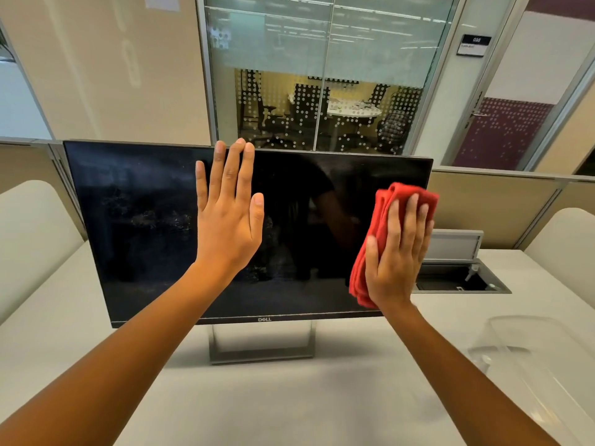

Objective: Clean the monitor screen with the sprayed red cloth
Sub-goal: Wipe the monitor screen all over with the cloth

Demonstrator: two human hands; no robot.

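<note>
A black monitor (145, 220) stands on a silver stand (260, 352) on the white table, its dark screen showing smudges on the left half. My left hand (227, 214) is raised flat in front of the upper middle of the screen, fingers straight and together. My right hand (397, 252) presses a folded red cloth (383, 204) flat against the screen's right edge, fingers straight over the cloth.
A clear plastic box (541, 358) lies on the white table (289, 397) at the right. Behind the monitor's right side is an open cable hatch (463, 278). Low partitions and pale chair backs flank the desk.
</note>
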